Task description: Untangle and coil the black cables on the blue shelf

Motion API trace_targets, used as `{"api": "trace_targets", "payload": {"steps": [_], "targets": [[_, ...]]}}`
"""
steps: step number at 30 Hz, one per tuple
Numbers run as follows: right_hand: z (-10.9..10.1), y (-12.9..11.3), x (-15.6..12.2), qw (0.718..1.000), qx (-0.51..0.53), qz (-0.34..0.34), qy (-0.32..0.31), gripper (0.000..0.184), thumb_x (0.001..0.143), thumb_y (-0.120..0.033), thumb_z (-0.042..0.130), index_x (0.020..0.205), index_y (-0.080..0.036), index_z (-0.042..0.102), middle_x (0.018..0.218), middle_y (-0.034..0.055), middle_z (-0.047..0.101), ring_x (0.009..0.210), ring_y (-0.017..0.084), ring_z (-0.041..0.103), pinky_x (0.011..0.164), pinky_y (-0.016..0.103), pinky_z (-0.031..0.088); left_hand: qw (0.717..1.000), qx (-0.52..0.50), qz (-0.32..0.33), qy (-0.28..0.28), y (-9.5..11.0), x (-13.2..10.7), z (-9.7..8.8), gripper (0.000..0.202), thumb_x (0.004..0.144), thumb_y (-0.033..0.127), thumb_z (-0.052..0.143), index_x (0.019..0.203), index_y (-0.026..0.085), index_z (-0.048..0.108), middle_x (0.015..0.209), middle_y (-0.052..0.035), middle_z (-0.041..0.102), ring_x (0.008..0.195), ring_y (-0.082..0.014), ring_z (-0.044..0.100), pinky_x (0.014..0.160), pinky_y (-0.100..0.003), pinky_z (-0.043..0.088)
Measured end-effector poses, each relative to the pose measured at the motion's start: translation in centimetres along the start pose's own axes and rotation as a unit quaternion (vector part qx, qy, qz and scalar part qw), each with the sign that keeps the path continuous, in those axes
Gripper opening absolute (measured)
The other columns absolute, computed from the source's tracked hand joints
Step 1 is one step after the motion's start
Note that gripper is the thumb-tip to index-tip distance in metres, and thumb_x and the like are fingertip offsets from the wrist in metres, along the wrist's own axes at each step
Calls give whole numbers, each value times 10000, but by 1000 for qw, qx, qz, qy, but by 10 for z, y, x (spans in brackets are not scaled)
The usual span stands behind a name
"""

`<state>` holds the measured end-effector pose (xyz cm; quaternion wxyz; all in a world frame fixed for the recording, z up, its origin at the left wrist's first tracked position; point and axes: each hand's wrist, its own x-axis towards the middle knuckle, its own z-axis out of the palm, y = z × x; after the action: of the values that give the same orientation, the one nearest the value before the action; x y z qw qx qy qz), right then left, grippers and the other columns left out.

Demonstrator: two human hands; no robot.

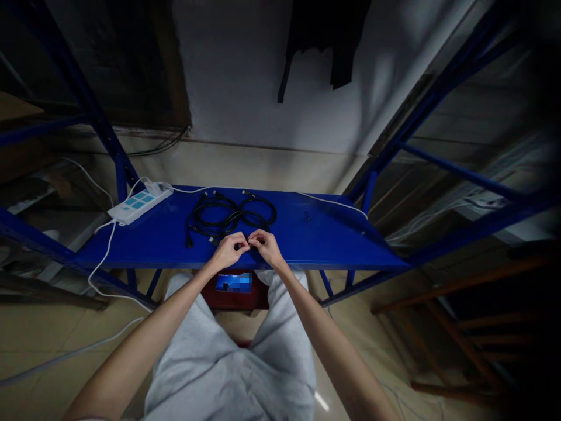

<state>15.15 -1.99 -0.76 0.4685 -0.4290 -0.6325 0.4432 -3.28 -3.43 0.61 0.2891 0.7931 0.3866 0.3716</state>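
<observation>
Near the front edge of the blue shelf (324,242), my left hand (230,248) and my right hand (266,245) are almost touching, fingertips pinched together. Something small and dark shows between them, too small to name. Just beyond my fingers lie black cables (214,219) in overlapping loops, several plug ends sticking out at the back and left. Whether the dark bit in my fingers belongs to these cables I cannot tell.
At the shelf's left end sits a white power strip (139,203) with a plug in it; its white cord (107,251) hangs over the edge. Small dark bits (307,217) lie to the right. Blue posts flank both sides. Below, a lit screen (234,282) rests between my knees.
</observation>
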Motion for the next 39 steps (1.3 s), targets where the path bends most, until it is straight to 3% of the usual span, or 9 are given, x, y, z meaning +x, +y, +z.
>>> {"api": "trace_targets", "payload": {"steps": [8, 16, 26, 34, 39], "targets": [[-2, -4, -2, 997, -73, -7, -6, 218, 869, -397, 631, 816, -193, 688, 814, 38, 690, 740, 183, 583, 720, 301, 441, 999, 4, -38, 1, 8, 2, -3, 144, 935, 254, 566, 827, 187, 634, 867, -25, 623, 807, -155, 591, 771, -281, 443], [-9, -10, -5, 999, -34, -6, -41, 175, 884, -382, 655, 881, -213, 699, 882, 51, 706, 816, 217, 616, 780, 330, 464, 998, -10, -61, 7, 11, 4, -3, 135, 933, 272, 551, 834, 190, 592, 870, -35, 611, 810, -164, 588, 773, -286, 456], [-2, -9, -8, 993, -97, -64, -32, 228, 967, -383, 579, 867, -208, 688, 883, 65, 684, 801, 209, 611, 771, 319, 456, 995, 26, -87, 38, 11, 6, 0, 101, 939, 239, 527, 864, 193, 575, 867, -19, 598, 799, -158, 583, 758, -278, 440], [-1, -11, -8, 985, -148, -84, -4, 218, 954, -382, 624, 852, -206, 702, 849, 52, 696, 826, 202, 583, 797, 317, 426, 995, 42, -80, 45, 9, 5, 0, 65, 905, 200, 532, 845, 207, 555, 811, 8, 575, 749, -146, 575, 733, -268, 435], [-1, -9, -4, 988, -140, -60, 1, 227, 919, -400, 666, 829, -197, 715, 857, 51, 711, 828, 199, 603, 794, 314, 431, 995, 65, -72, 39, 9, 5, -2, 62, 908, 198, 526, 850, 218, 536, 808, 9, 582, 741, -152, 580, 719, -274, 426]]}}
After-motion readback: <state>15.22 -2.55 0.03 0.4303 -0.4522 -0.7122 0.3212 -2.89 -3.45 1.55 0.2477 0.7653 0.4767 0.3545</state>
